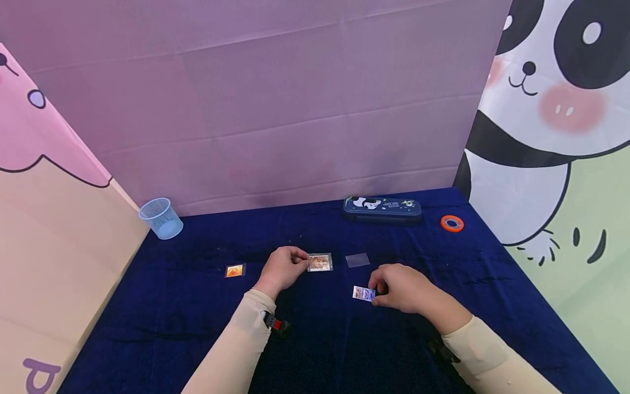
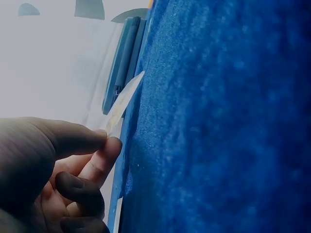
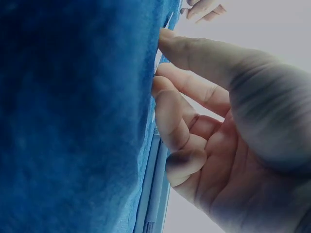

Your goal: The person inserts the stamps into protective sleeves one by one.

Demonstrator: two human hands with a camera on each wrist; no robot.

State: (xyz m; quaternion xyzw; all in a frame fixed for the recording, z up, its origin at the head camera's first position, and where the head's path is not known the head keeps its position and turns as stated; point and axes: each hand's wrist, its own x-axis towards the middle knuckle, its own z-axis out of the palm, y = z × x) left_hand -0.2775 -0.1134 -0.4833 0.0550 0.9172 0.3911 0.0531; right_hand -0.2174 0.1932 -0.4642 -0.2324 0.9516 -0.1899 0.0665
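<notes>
The left hand (image 1: 283,268) pinches the left edge of the picture card (image 1: 320,262). The card extends rightward from the fingertips, long axis running left to right. The right hand (image 1: 401,287) pinches the right end of the blue card (image 1: 363,294); this card's long axis runs leftward from that hand, its free end angled slightly away from the person. The clear sleeve (image 1: 357,260) lies beyond the right hand, on the worktop (image 1: 315,339).

The left wall (image 1: 64,246) bears a purple letter (image 1: 41,365), d or p; the pencil case (image 1: 364,215) bears unreadable lettering (image 1: 392,205).
</notes>
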